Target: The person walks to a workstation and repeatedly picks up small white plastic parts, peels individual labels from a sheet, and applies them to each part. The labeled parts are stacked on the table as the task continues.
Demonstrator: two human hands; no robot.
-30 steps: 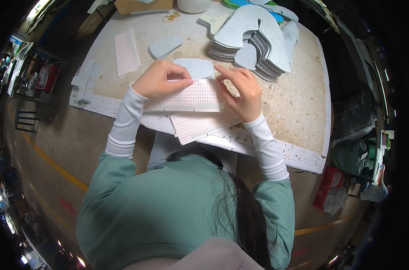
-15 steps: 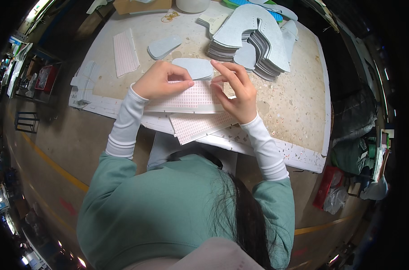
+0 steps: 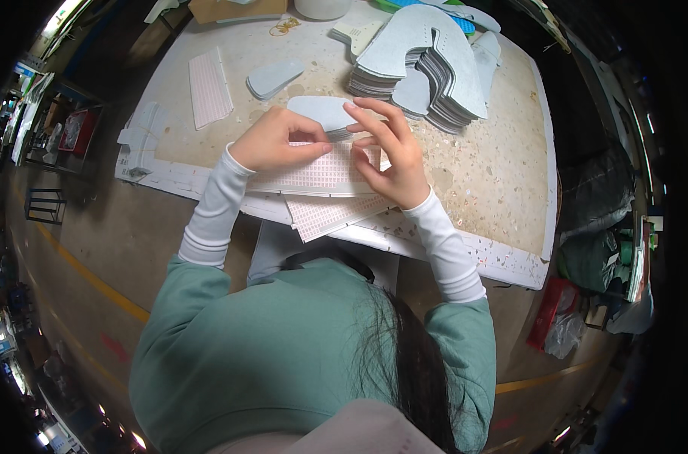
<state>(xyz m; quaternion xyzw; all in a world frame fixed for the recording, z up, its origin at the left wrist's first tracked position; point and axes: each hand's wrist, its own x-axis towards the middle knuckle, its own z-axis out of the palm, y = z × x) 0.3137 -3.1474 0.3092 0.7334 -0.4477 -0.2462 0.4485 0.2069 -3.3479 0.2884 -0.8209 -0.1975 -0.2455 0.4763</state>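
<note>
My left hand (image 3: 280, 138) is closed, thumb and forefinger pinched at the upper edge of a sheet of small pink-printed labels (image 3: 314, 170). My right hand (image 3: 395, 155) is beside it, thumb and forefinger almost together over the sheet's right end, the other fingers raised. Anything between those right fingertips is too small to make out. Just beyond both hands lies a small stack of pale grey rounded pieces (image 3: 323, 112). A second label sheet (image 3: 336, 215) sticks out from under the first, at the table's near edge.
Beyond my right hand stands a tall stack of grey U-shaped pieces (image 3: 397, 45). Further left are another grey rounded stack (image 3: 274, 78) and a folded pink-printed sheet (image 3: 210, 87). A cardboard box (image 3: 238, 9) and yellow rubber bands (image 3: 284, 27) lie at the back of the table (image 3: 503, 174).
My left hand has shifted slightly right and nearer to me, and the upper label sheet has tilted a little. My right fingertips have moved slightly left.
</note>
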